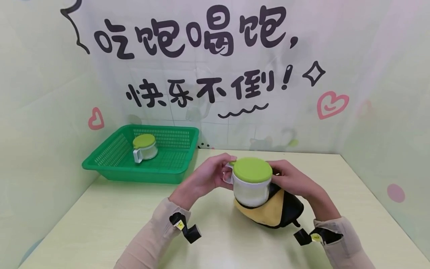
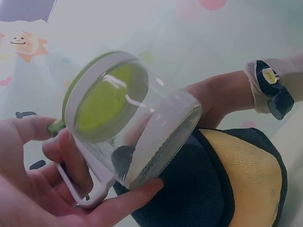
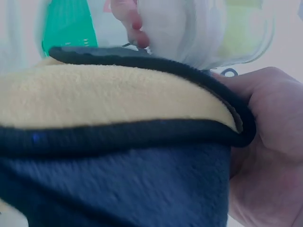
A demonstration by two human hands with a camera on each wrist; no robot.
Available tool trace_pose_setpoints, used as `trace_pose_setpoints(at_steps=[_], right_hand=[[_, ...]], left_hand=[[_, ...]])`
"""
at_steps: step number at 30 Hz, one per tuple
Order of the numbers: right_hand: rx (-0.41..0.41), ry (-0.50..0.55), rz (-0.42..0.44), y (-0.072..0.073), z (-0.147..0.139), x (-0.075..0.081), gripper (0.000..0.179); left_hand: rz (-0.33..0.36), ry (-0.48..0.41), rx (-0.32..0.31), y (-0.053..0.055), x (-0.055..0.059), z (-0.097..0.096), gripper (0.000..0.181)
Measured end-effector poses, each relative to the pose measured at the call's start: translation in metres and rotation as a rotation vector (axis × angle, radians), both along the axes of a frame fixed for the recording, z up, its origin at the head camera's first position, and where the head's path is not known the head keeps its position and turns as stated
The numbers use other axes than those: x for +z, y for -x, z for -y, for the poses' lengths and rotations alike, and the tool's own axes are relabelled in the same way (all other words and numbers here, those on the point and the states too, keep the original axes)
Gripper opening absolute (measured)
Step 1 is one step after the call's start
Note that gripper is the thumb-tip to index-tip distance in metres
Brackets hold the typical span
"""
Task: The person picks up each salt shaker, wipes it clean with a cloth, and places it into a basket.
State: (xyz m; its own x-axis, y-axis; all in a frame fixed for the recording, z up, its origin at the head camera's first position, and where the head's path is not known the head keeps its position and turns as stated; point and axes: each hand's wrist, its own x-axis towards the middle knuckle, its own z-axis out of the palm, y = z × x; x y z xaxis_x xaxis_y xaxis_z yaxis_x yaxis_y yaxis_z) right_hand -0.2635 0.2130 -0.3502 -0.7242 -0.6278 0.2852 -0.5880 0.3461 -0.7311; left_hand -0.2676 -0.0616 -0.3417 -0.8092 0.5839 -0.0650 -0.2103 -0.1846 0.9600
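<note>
My left hand (image 1: 215,172) grips a clear seasoning jar (image 1: 251,193) by its white handle (image 2: 97,195). A finger passes through the handle loop, and one digit lies at the tab of the green lid (image 1: 252,170). The left wrist view shows the jar tilted, its clear wall looking empty. On the jar's other side, my right hand (image 1: 289,176) holds a dark navy and yellow cloth (image 1: 270,212) with a black edge. The cloth hangs below and behind the jar in the head view. In the right wrist view its folded layers hide part of the right hand (image 3: 274,137).
At the back left of the pale table (image 1: 188,231) stands a green plastic basket (image 1: 141,176). Inside it sits a second green-lidded jar (image 1: 147,151), handle toward the front. A printed curtain (image 1: 208,127) hangs behind the table.
</note>
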Motion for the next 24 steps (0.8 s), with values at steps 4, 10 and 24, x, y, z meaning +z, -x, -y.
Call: trace_pose_setpoints(at_steps=[4, 10, 24], right_hand=[[-0.077, -0.022, 0.014, -0.001, -0.002, 0.005, 0.023], [-0.163, -0.053, 0.028, -0.005, -0.006, 0.012, 0.035], [-0.233, -0.060, 0.030, -0.014, -0.009, 0.023, 0.032]], left_hand=[[0.018, -0.010, 0.099, 0.003, 0.003, 0.003, 0.022], [0.006, 0.005, 0.250, 0.001, 0.006, 0.005, 0.017], [-0.003, 0.004, 0.428, -0.009, 0.007, -0.008, 0.029]])
